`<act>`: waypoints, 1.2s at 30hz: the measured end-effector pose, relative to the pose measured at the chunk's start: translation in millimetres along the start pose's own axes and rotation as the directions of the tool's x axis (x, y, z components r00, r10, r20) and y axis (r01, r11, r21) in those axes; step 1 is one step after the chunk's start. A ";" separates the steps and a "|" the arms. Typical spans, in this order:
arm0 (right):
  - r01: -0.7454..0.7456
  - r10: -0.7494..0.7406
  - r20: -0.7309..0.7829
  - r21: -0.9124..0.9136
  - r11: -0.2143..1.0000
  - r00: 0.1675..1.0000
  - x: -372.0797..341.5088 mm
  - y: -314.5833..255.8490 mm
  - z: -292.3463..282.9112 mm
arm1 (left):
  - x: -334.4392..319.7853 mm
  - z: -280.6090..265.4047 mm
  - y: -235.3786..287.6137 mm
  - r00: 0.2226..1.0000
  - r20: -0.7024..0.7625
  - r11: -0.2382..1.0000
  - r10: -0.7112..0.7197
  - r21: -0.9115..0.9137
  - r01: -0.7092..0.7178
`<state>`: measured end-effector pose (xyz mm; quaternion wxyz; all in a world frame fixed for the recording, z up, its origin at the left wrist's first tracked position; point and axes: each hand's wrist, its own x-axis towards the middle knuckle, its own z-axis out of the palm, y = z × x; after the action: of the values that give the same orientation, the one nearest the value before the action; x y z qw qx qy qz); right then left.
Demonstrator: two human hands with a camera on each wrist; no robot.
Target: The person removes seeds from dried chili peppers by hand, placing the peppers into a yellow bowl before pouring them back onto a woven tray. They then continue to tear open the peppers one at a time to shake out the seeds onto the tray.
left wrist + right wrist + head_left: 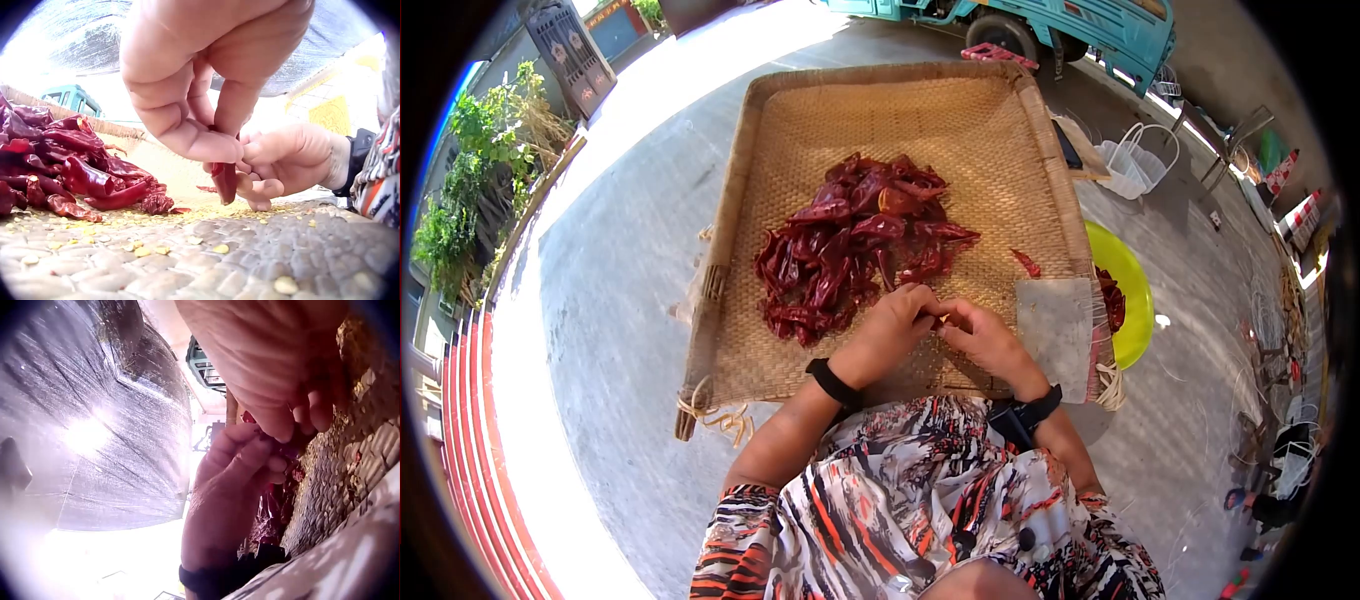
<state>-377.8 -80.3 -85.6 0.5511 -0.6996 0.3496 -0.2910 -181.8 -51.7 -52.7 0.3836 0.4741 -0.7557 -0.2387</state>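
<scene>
A red pepper point(224, 182) is being held over the near part of the woven tray point(990, 115), beside the near right side of the heap point(840, 240) of dried red peppers. By the left hand point(883, 335) it is being pinched between thumb and bent fingers, closed with no gap beyond the pepper's thickness, and its narrow end is being pointed downward. The right hand point(990, 347) is being kept close against the left, its fingers curled and its thumb drawn in on the same pepper; how much of it is being gripped there is partly hidden. Whether the tray is being touched by the pepper's lower end cannot be told.

Pale yellow seeds point(142, 251) are being borne by the weave below the hands. A small red scrap point(1026, 263) is being held apart from the heap, on the tray's right side, and a grey panel point(1055, 335) is being supported at the near right corner. More red peppers are being contained in a yellow-green basin point(1137, 300), partly covered by the tray's right edge.
</scene>
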 end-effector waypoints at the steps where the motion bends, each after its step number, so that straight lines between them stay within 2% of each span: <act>1: 0.034 -0.034 0.014 -0.027 0.999 0.999 1.7 5.0 0.2 | 1.4 -0.8 3.9 1.000 -0.014 1.000 -0.003 -0.019 0.003; 4: 0.118 -0.119 -0.004 -0.090 0.989 0.993 1.6 1.5 3.7 | 2.7 -4.1 7.4 0.998 0.010 0.997 -0.057 -0.047 0.057; 5: 0.083 -0.084 -0.027 -0.042 0.996 0.996 1.0 2.2 3.8 | 2.4 -5.0 7.4 0.996 0.031 0.995 -0.082 -0.051 0.084; 8: -0.024 0.034 -0.094 0.106 0.994 0.995 -2.2 -0.7 -1.5 | -0.5 -2.5 -4.1 1.000 -0.018 1.000 -0.005 0.029 0.006; 10: -0.097 0.128 -0.147 0.206 0.974 0.981 -6.1 -18.6 -14.5 | -1.2 -6.7 -4.2 0.998 -0.021 0.990 -0.067 0.119 0.069; 14: 0.062 0.131 -0.423 0.412 0.909 0.896 -8.3 -32.8 -49.8 | -1.5 -17.0 -4.7 0.966 0.014 0.923 -0.259 0.297 0.244; 15: 0.115 0.137 -0.468 0.470 0.875 0.873 -7.8 -29.8 -61.3 | -2.0 -17.4 -8.9 0.971 0.023 0.931 -0.238 0.290 0.222; 17: 0.229 0.159 -0.550 0.569 0.789 0.820 -7.0 -22.7 -86.2 | -2.8 -16.6 -19.4 0.980 0.040 0.944 -0.194 0.278 0.175; 20: 0.351 0.255 -0.601 0.704 0.617 0.757 -7.6 -26.0 -114.1 | -1.8 -14.8 -18.1 0.981 -0.029 0.896 -0.190 0.404 0.185; 21: 0.378 0.254 -0.563 0.764 0.523 0.786 -6.9 -6.0 -129.8 | -2.4 -14.5 -19.4 0.972 -0.036 0.867 -0.231 0.445 0.223; 24: 0.469 0.222 -0.491 0.871 0.147 0.842 -9.9 5.7 -133.6 | -3.4 -14.1 -22.5 0.944 -0.055 0.794 -0.324 0.526 0.303; 25: 0.464 0.224 -0.479 0.878 0.119 0.849 -10.2 13.8 -134.2 | -3.5 -15.4 -21.6 0.939 -0.054 0.787 -0.339 0.531 0.314; 31: 0.481 0.274 -0.520 0.854 0.200 0.809 -11.8 14.6 -124.6 | -5.2 -15.1 -22.0 0.929 -0.095 0.780 -0.358 0.517 0.354; 34: 0.413 0.270 -0.438 0.899 0.146 0.858 -9.8 15.8 -114.5 | -4.2 -14.7 -27.7 0.927 -0.096 0.763 -0.362 0.540 0.354; 36: 0.338 0.299 -0.410 0.903 0.265 0.861 -7.5 15.5 -95.5 | -5.1 -14.6 -28.9 0.930 -0.095 0.762 -0.356 0.547 0.347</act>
<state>-460.5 -130.7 -79.6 0.7419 -0.1194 0.2219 -0.6213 -153.3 -59.7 -66.9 0.1723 0.6958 -0.6926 -0.0803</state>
